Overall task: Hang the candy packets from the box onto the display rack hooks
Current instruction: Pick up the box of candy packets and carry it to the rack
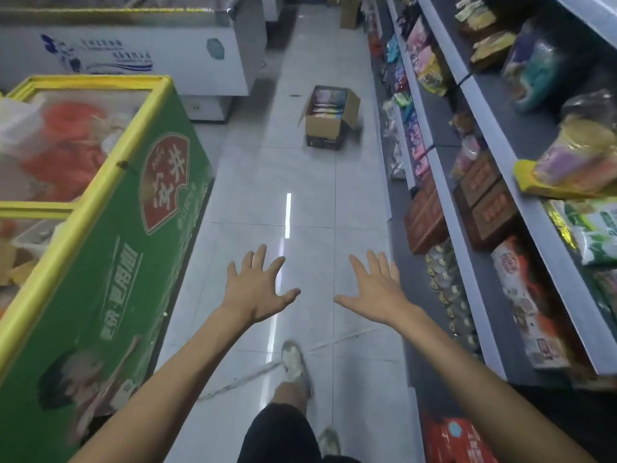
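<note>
An open cardboard box [329, 127] stands on the tiled aisle floor far ahead, with candy packets [329, 103] stacked inside it. My left hand [258, 285] and my right hand [375, 287] are stretched out in front of me above the floor, fingers spread, both empty and well short of the box. Hanging packets [414, 135] show along the shelving beyond the box on the right; the hooks themselves are too small to make out.
A green and yellow chest freezer [110, 228] lines the aisle on the left, with a white freezer [133, 51] behind it. Grey shelves [484, 182] full of goods run along the right. My feet [295, 362] are on the floor below my hands.
</note>
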### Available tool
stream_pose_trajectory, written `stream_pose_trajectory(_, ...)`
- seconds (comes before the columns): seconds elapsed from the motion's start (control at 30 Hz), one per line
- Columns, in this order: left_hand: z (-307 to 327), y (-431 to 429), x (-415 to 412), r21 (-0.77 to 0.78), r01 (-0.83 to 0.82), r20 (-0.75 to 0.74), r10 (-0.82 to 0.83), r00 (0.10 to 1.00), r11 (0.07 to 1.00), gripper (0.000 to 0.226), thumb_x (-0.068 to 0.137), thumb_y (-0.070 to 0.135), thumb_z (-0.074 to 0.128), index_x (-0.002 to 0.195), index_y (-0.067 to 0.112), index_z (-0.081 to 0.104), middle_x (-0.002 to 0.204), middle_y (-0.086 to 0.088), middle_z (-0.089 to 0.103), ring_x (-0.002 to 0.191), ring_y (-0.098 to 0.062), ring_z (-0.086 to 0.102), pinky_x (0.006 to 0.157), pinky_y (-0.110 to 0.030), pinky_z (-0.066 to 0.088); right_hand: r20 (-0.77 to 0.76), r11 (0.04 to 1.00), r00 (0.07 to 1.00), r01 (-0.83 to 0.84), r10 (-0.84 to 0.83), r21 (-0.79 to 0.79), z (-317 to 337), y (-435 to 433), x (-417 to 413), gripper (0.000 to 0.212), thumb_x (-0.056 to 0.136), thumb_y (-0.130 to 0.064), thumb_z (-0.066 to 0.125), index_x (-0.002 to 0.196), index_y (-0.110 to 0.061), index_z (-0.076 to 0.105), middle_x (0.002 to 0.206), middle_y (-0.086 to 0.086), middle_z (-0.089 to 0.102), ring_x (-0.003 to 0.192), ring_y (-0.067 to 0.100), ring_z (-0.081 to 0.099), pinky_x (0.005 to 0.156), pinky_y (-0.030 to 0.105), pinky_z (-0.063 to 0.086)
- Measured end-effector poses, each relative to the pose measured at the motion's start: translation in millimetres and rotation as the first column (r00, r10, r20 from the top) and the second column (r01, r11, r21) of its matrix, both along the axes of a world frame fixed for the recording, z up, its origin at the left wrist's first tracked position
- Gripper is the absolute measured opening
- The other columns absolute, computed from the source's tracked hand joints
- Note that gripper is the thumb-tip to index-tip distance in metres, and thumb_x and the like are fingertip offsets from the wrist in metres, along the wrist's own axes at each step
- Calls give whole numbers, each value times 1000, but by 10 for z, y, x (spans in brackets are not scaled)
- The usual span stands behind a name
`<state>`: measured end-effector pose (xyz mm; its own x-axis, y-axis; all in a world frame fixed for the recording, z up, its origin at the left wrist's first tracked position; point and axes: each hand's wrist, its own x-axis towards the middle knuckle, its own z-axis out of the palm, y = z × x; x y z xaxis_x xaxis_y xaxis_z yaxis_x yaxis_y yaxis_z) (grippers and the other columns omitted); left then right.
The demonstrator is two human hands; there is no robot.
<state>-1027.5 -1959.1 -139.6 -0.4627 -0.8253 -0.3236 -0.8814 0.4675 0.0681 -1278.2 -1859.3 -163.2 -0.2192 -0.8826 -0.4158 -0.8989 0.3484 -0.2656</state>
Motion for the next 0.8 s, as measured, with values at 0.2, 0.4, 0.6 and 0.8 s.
stream_pose_trajectory(0.2,-253,-1474,-522,51,3,-14,-3,1000,999,88,91,84,37,164,38,20,175,-5,6,160,-29,10,124,-62,17,-15,999,1000,-20,21,49,-159,-1458,-554,107,92,-76,53,169,-27,-4,174,16,-17,160,38,-18,129,55,-6)
stream_pose_trajectory(0.4,-220,-3012,-1089,55,29,-24,-27,999,998,88,91,82,38,164,36,19,174,-5,8,159,-30,12,122,-62,21,-3,994,1000,-16,16,109,-116,-2829,-1053,109,93,-74,54,168,-30,-11,174,14,-19,161,37,-16,130,55,-1)
stream_pose_trajectory(0.6,-146,-4466,-1741,25,39,-54,-37,998,999,87,94,80,36,165,34,18,174,-6,9,159,-30,13,124,-60,18,-26,997,1000,-4,6,82,-40,-4256,-1652,103,96,-72,52,169,-28,-7,175,15,-15,162,37,-13,130,54,-1)
stream_pose_trajectory(0.8,-264,-5918,-2501,19,66,-58,-64,996,998,74,98,65,47,161,30,29,171,-9,17,140,-31,46,105,-45,45,-2,998,1000,30,-30,63,-231,-5741,-2431,92,101,-60,54,169,-27,1,174,15,-18,161,37,-15,130,55,9)
